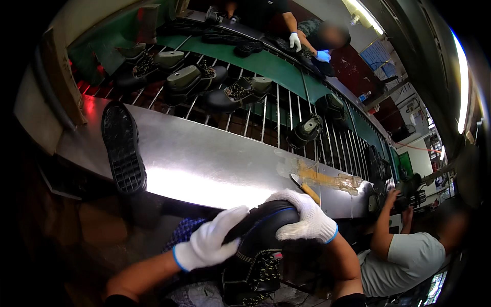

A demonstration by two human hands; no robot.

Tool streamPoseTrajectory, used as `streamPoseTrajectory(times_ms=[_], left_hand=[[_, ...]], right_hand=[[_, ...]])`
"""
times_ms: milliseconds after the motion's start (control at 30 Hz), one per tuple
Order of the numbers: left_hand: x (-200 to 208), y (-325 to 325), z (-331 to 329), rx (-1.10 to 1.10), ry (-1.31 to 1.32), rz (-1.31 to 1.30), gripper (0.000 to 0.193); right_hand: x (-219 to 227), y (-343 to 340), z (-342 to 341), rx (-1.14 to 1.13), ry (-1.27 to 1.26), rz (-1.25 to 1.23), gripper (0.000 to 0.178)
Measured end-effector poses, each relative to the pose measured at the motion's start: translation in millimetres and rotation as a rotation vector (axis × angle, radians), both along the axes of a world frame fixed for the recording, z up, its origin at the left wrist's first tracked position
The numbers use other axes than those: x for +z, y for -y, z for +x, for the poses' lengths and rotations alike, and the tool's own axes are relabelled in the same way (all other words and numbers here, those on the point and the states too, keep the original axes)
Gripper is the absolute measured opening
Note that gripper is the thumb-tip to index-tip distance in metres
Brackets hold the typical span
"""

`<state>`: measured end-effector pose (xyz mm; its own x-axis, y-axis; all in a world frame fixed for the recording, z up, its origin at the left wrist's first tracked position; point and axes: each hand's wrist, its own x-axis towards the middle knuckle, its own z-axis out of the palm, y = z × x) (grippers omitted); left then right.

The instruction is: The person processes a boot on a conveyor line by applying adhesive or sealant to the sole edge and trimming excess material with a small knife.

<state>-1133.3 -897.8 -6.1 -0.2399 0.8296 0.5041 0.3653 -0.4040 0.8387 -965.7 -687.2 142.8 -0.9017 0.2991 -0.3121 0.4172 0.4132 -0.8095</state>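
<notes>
A black shoe (265, 231), with yellow-flecked laces and pale stitching, is held between my two gloved hands in front of the metal ledge, toe end toward the ledge. Along its edge runs a dark sole (251, 219), with a thin blue line where it meets the upper. My left hand (207, 243), in a white knit glove, is closed on the sole side. Wrapped over the toe from the other side is my right hand (307, 217), gloved the same way. How firmly sole and upper are joined I cannot tell.
On the metal ledge (204, 148) lie a loose black sole (123, 148) and a yellow-handled knife (309, 192) beside brown tape (327, 179). Beyond, several shoes with lasts rest on a rack of metal rods (263, 115). Co-workers handle shoes across the line and at right, including a person in grey (414, 261).
</notes>
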Motion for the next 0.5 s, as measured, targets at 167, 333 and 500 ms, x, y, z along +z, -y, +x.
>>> streamPoseTrajectory(times_ms=[167,333,500], left_hand=[[3,-61,-36,-0.752,0.87,-0.251,0.054],[30,-46,-25,-0.662,0.575,-0.398,0.065],[23,-32,-13,-0.611,0.533,-0.371,0.073]], right_hand=[[6,5,9,-0.016,-0.069,0.104,0.082],[2,-1,32,-0.087,-0.029,0.057,0.081],[-2,-1,32,-0.097,-0.056,0.043,0.083]])
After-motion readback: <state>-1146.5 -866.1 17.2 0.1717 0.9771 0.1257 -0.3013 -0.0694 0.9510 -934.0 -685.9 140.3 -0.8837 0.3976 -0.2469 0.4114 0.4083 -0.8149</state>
